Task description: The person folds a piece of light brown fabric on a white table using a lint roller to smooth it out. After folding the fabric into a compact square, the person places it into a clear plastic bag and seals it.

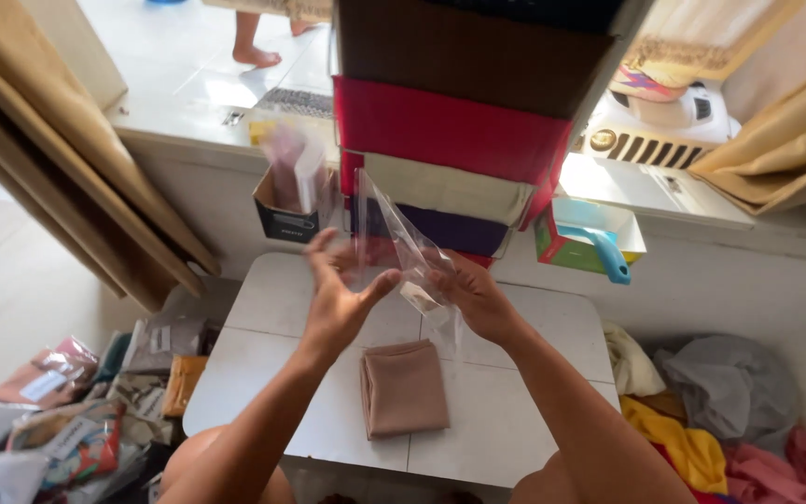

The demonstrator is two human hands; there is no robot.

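One clear bag (412, 252) pinched by R hand (478, 299); L hand (338, 299) fingers spread, empty; one folded tan cloth (403, 387) on table (515, 411).

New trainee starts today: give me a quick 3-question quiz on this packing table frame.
1. True or false: the folded tan cloth lies flat on the white table, touched by neither hand.
2. Which hand grips the clear plastic bag? A) left hand B) right hand C) neither
3. Fill in: the left hand is held ____, fingers spread, beside the bag.

Key:
1. True.
2. B: the right hand pinches the bag's lower part, and the bag stands up above the table.
3. Open.
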